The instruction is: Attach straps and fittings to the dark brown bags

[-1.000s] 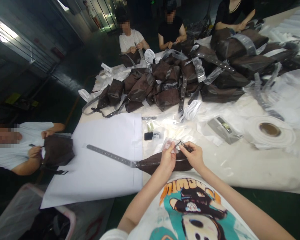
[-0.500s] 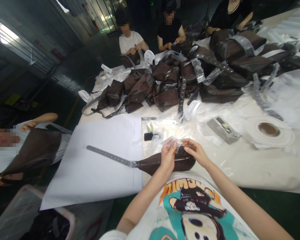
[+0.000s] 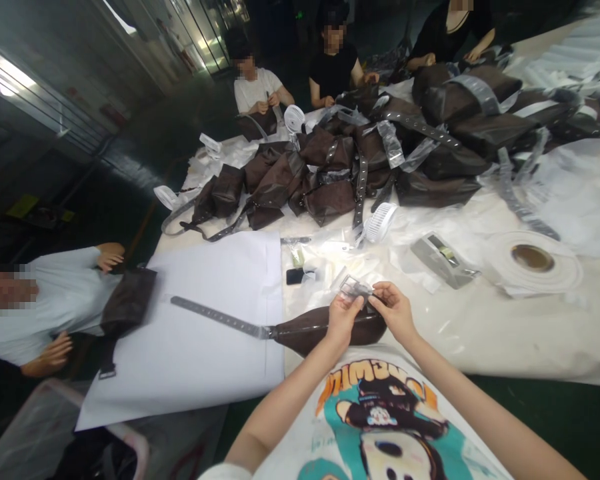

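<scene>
A dark brown bag (image 3: 307,328) lies in front of me at the table edge, its punched strap (image 3: 215,318) stretched out to the left. Above the bag, both hands work on a metal buckle (image 3: 351,287) that seems to be wrapped in clear film. My left hand (image 3: 343,319) pinches the buckle from the near side, thumb on top. On the other side, my right hand (image 3: 394,310) has thumb and fingertips closed at the dark strap end beside the buckle. The fingers partly hide what lies between them.
White sheets (image 3: 205,267) cover the table's left part. Brown bags (image 3: 275,190) are heaped across the far side. A white fan (image 3: 380,223), a tape dispenser (image 3: 445,260) and a white roll (image 3: 535,260) stand ahead. Co-workers sit around; one at left is beside a bag (image 3: 130,303).
The buckle has turned into clearer view between my hands, and my right hand has closed in nearer the left. The left co-worker's bag has moved right, onto the white sheets' edge.
</scene>
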Demonstrator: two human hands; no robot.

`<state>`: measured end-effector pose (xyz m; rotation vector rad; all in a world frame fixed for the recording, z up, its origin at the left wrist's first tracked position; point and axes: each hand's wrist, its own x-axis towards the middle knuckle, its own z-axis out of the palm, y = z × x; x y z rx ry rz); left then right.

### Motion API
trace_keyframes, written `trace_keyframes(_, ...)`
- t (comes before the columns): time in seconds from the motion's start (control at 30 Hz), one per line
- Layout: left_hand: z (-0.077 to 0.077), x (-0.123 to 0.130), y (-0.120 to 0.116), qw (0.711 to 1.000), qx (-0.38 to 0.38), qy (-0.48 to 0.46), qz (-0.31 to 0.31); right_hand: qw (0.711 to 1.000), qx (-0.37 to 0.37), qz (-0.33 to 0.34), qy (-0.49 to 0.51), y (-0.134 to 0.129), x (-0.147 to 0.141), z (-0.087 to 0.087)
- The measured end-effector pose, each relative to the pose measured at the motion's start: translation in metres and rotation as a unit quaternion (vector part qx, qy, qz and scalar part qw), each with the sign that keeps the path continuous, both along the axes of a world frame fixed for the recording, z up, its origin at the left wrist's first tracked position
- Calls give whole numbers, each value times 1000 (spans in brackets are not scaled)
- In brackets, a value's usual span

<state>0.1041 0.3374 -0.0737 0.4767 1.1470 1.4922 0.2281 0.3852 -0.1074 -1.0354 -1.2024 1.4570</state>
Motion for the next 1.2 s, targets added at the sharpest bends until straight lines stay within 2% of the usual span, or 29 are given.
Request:
trace_keyframes(0.13,-14,3,0,998,-8,69,-15,998,-5,31,55,4,2,-1)
trace_keyframes(0.23,-22,6,1,985,-9,167,-48,992,-29,53,106,7,9,-6)
trace_keyframes(0.3,-27,9,3,960,-1,266,-83,997,-35,22,65,8,14,-13)
trace_keyframes(0.37,-32,12,5,923,7,365,-119,999,-42,-31,15,6,20,-25)
trace_keyframes(0.43,-39,14,8,886,14,433,-167,994,-75,-72,19,3,24,-39)
trace_keyframes(0.53,-49,13,9,845,33,471,-251,987,-135,-76,35,-4,32,-65)
trace_keyframes(0.6,-53,9,7,823,52,472,-312,990,-127,-63,-21,-8,38,-81)
trace_keyframes(0.67,-50,0,1,810,58,466,-351,989,-101,-54,-90,-10,43,-94)
trace_keyframes(0.73,-40,-14,-11,817,49,457,-349,985,-90,-53,-139,-8,46,-97)
trace_keyframes(0.8,-25,-36,-30,851,27,427,-303,979,-88,-56,-176,-3,50,-87)
trace_keyframes(0.87,-12,-64,-55,894,-3,397,-206,977,-46,-55,-198,4,54,-64)
trace_keyframes(0.93,-7,-98,-83,919,-55,389,-41,974,64,-14,-219,13,55,-35)
trace_keyframes(0.97,-9,-116,-97,916,-90,387,61,962,133,34,-236,16,54,-20)
trace_keyframes(1.0,-14,-133,-110,903,-132,375,161,939,200,97,-261,19,51,-8)
trace_keyframes(1.07,-28,-165,-133,874,-230,290,316,861,294,233,-344,18,41,5)
trace_keyframes(1.13,-47,-189,-150,852,-317,156,385,774,323,325,-437,9,26,1)
trace_keyframes(1.2,-62,-203,-161,850,-355,29,388,710,321,363,-511,-4,10,-16)
